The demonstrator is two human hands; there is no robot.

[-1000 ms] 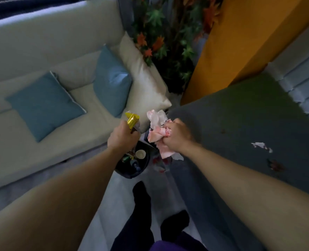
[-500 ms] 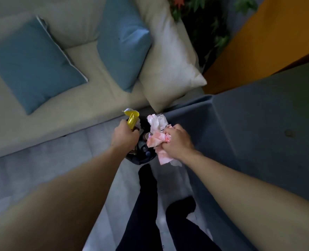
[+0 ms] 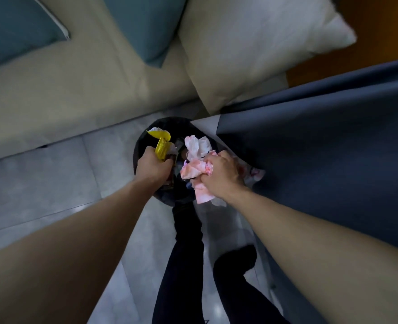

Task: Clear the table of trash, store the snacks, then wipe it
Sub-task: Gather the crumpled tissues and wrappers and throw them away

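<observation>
My left hand [image 3: 151,165] grips a crumpled yellow wrapper [image 3: 161,146] together with some darker wrappers. In my right hand [image 3: 219,175] is a bunch of crumpled tissues [image 3: 197,157], white with pink stains. Both hands hover right over a black round trash bin [image 3: 140,146] on the floor, and they hide most of its opening. Some dark trash shows inside the bin between my hands. The table's dark blue cloth [image 3: 322,141] hangs at the right, its corner right by the bin.
A beige sofa [image 3: 65,94] with blue cushions [image 3: 144,26] and a white pillow [image 3: 247,43] runs along the far side. Grey floor tiles [image 3: 41,178] lie to the left. My legs in dark trousers [image 3: 184,265] stand just below the bin.
The view has tilted down and closed in on the bin. Both hands have moved lower over it, still holding the wrapper and the tissues.
</observation>
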